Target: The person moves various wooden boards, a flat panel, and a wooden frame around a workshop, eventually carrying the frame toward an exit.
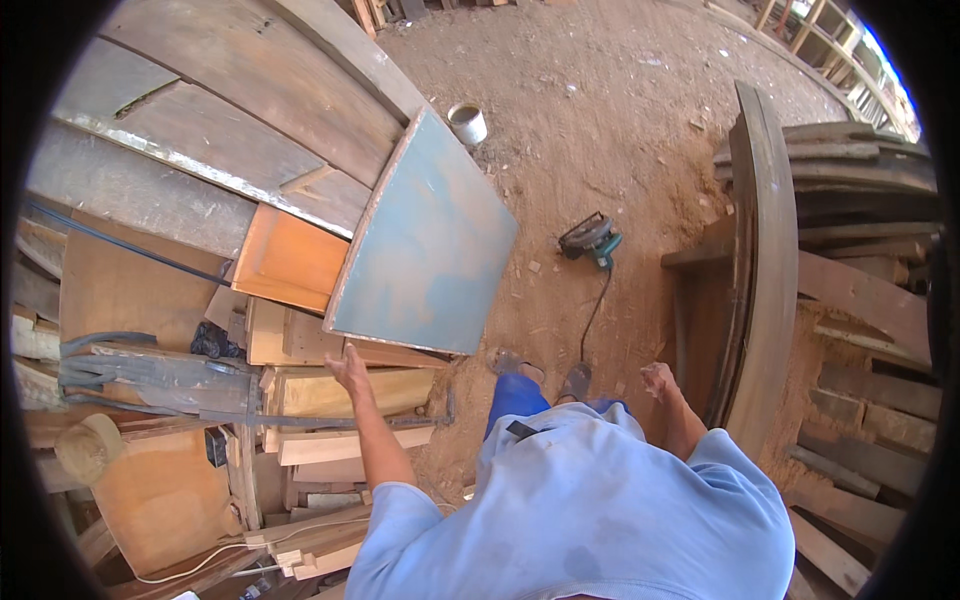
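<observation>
My left hand [349,368] is just below the near edge of a worn blue panel [425,240]. Its fingers are apart and nothing shows in them; whether a fingertip touches the edge I cannot tell. The panel lies tilted over a stack of boards, beside an orange board [292,258]. Out to the right, my right hand [657,382] hangs in the air with loosely bent fingers and holds nothing visible. A long upright plank [768,250] stands nearest to it. On the dirt ahead of my feet rests a teal circular saw [592,238], its cord trailing back towards me.
A white bucket [467,124] stands on the dirt floor [620,120] beyond the panel. Large wooden boards [250,90] fill the far left. Cut timber [345,392] and a dark strap [300,420] lie at left. Stacked planks [870,400] line the right side.
</observation>
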`<action>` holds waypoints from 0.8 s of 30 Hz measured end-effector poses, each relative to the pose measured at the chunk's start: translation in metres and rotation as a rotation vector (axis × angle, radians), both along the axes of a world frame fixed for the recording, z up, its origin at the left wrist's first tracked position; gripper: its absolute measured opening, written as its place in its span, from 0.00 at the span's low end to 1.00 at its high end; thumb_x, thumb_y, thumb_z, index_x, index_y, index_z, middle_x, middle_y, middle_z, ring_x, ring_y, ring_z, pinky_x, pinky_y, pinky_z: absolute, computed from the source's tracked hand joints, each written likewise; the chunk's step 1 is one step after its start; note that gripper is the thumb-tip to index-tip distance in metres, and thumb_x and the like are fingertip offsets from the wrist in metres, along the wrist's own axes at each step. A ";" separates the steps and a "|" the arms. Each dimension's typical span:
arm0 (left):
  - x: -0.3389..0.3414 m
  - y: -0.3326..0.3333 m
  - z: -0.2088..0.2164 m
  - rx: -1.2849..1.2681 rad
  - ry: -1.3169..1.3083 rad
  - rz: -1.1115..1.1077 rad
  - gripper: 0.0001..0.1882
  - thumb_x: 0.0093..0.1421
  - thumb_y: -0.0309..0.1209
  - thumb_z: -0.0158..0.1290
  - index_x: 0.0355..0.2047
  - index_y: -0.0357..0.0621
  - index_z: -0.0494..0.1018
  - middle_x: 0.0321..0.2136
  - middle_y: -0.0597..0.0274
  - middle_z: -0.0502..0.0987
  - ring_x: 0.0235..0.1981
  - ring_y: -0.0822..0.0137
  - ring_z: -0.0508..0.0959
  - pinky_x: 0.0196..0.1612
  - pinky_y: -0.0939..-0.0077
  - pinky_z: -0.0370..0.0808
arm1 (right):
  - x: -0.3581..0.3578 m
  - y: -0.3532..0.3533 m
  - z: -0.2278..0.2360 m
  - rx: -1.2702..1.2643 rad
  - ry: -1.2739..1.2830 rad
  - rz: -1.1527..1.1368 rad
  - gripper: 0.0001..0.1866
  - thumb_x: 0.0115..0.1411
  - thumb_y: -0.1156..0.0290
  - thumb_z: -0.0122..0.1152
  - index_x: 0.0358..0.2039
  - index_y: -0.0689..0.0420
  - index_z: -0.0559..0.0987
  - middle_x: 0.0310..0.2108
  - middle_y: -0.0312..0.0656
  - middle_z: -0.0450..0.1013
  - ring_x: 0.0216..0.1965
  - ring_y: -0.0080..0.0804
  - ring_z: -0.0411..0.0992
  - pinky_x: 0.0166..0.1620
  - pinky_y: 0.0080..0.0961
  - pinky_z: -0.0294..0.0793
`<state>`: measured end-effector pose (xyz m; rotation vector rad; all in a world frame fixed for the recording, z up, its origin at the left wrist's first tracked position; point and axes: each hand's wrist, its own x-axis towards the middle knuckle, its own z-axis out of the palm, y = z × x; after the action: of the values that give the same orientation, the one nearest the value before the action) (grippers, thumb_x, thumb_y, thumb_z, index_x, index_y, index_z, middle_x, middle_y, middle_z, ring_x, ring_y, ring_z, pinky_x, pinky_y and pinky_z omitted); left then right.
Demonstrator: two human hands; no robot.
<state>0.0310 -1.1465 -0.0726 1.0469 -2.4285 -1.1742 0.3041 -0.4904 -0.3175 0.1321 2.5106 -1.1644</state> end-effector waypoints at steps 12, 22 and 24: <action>-0.070 -0.025 -0.022 0.019 -0.080 0.006 0.46 0.50 0.43 0.55 0.59 0.26 0.45 0.56 0.32 0.57 0.57 0.45 0.62 0.57 0.66 0.61 | -0.184 -0.070 0.069 -0.005 -0.095 -0.010 0.09 0.56 0.69 0.48 0.25 0.59 0.75 0.20 0.37 0.70 0.15 0.29 0.66 0.17 0.26 0.65; -0.011 0.033 0.007 0.207 0.232 0.047 0.20 0.60 0.47 0.47 0.36 0.39 0.66 0.28 0.54 0.70 0.32 0.57 0.70 0.36 0.66 0.68 | -0.357 -0.165 0.128 -0.356 -0.212 -0.102 0.16 0.52 0.61 0.58 0.34 0.62 0.76 0.32 0.44 0.74 0.30 0.32 0.72 0.25 0.28 0.71; 0.000 0.057 0.016 0.171 0.232 0.066 0.18 0.62 0.45 0.43 0.35 0.40 0.66 0.27 0.51 0.70 0.32 0.56 0.71 0.36 0.65 0.68 | -0.418 -0.146 0.115 -0.399 -0.029 -0.061 0.23 0.52 0.53 0.59 0.39 0.60 0.74 0.40 0.47 0.71 0.38 0.37 0.69 0.31 0.35 0.70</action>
<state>0.0309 -1.0894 -0.0569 0.9675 -2.1326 -1.4153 -0.1136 -0.6367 -0.2022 0.1190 2.2104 -1.6468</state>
